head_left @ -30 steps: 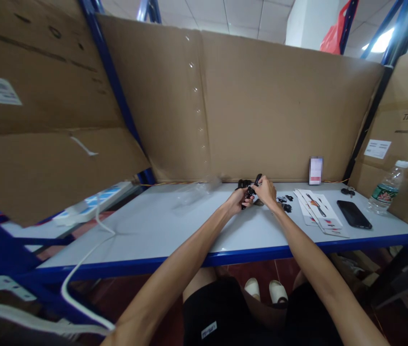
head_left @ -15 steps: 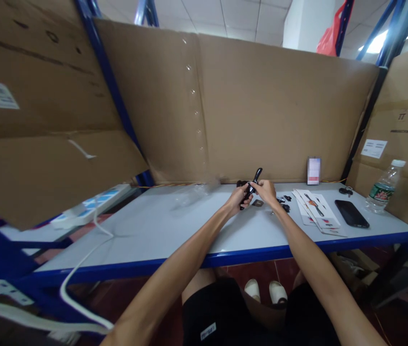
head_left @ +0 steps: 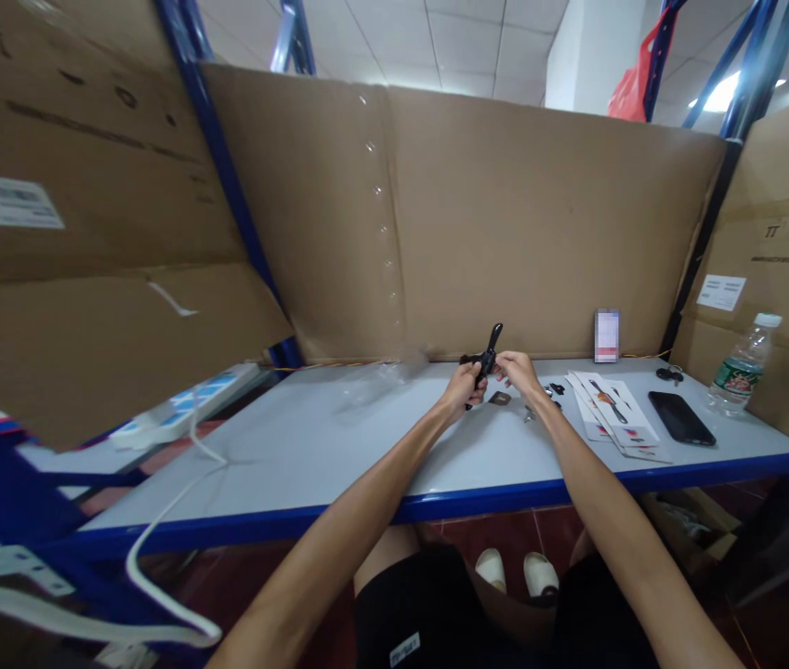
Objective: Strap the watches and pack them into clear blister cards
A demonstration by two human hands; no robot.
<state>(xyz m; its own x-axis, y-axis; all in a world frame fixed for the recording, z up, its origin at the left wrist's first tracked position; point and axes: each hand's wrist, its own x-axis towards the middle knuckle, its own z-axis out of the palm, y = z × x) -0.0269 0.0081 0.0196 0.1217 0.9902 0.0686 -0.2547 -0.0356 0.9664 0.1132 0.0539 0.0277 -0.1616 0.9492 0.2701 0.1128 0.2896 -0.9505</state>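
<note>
Before us is a pale table [head_left: 310,455] with a blue front edge. Toward its back left we see clear plastic [head_left: 384,379]; near the middle, a square piece [head_left: 500,398] and small parts [head_left: 557,389]; rightward, overlapping cards [head_left: 607,413], a flat phone [head_left: 681,418], an upright phone [head_left: 607,336] and a bottle [head_left: 735,376].

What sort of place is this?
Probably a makeshift workbench in a workshop or storeroom: a grey tabletop on a blue metal frame, tall cardboard walling it in, and small dark parts lying near the right hand.
</note>
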